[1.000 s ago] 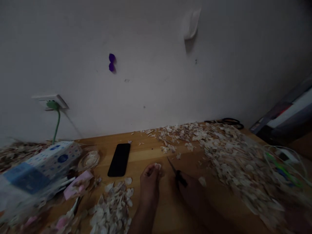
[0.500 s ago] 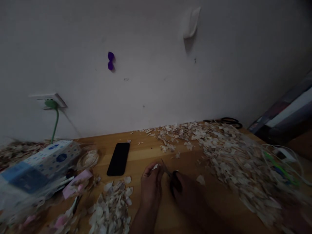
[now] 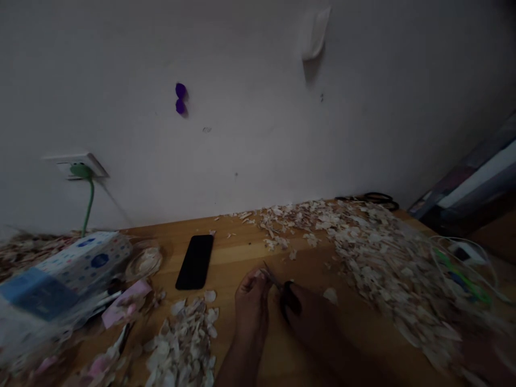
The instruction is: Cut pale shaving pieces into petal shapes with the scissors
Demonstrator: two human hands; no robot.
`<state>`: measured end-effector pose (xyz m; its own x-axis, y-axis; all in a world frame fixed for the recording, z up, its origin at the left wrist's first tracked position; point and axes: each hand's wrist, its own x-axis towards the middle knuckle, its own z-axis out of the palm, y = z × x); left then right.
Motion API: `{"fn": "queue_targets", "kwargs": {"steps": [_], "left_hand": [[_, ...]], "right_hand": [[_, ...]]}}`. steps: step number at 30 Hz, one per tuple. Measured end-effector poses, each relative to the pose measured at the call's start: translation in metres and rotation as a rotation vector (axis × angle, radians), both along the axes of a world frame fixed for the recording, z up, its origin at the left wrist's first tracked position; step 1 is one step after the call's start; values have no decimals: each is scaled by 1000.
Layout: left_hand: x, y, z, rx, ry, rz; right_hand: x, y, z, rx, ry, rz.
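Low in the middle of the head view, my left hand (image 3: 252, 301) pinches a small pale flake (image 3: 261, 273) between thumb and fingers. My right hand (image 3: 308, 312) is closed around the dark handles of a pair of scissors (image 3: 287, 296). The blades point up and left, with their tips at the flake; whether they touch it I cannot tell in the dim light. A pile of rounded whitish flakes (image 3: 183, 338) lies left of my left hand. One loose pale flake (image 3: 330, 295) rests on the wood just beyond my right hand.
Thin pale scraps (image 3: 374, 258) cover the right of the wooden table (image 3: 229, 252). A black phone (image 3: 195, 262) lies left of centre. Farther left are a tissue box (image 3: 80, 263) and a pink piece (image 3: 126, 302). Another pair of black-handled scissors (image 3: 379, 199) lies by the wall, a white cable (image 3: 489, 263) at right.
The scissor tips have come closer to the flake in my left hand, and the two hands are slightly nearer each other. The view has shifted a little.
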<state>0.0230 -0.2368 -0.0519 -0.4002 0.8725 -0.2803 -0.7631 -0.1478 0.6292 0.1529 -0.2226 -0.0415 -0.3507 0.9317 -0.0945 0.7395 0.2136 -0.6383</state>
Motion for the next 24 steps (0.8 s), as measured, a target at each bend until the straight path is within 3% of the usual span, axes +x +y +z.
{"fn": "queue_targets", "kwargs": {"steps": [6, 17, 24], "left_hand": [[3, -1, 4, -15, 31, -26], [4, 0, 9, -94, -2, 41], [2, 0, 1, -125, 203, 24]], "right_hand": [[0, 1, -1, 1, 23, 8], [1, 2, 4, 5, -48, 19], [1, 2, 4, -19, -11, 22]]}}
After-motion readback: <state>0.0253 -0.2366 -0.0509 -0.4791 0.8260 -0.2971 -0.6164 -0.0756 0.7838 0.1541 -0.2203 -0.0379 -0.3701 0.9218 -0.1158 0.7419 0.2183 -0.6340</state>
